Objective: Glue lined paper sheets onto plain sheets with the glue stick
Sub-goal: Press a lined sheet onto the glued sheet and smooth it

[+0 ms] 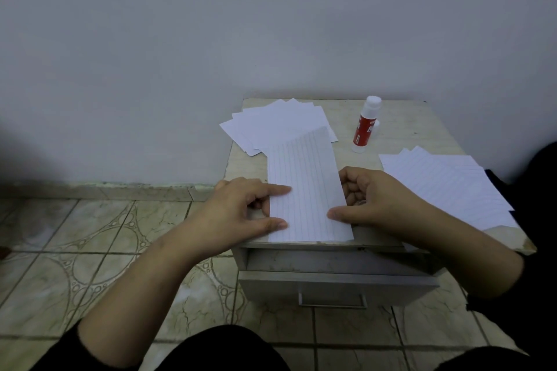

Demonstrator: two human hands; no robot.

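A lined sheet (307, 187) lies lengthwise at the front middle of a small cabinet top (401, 129). My left hand (244, 208) presses its left edge with forefinger and thumb. My right hand (370, 199) presses its right edge with the thumb, the other fingers curled. A fanned pile of plain white sheets (271, 125) lies behind it at the back left, partly under the lined sheet's far end. A red and white glue stick (365, 125) stands upright with its cap on at the back middle. Several more lined sheets (446, 184) are spread at the right.
The cabinet stands against a plain wall. Its top drawer (334, 283) is pulled slightly out below the front edge, with a metal handle. Patterned floor tiles (90, 250) lie to the left. My dark-clothed knees (223, 349) show at the bottom.
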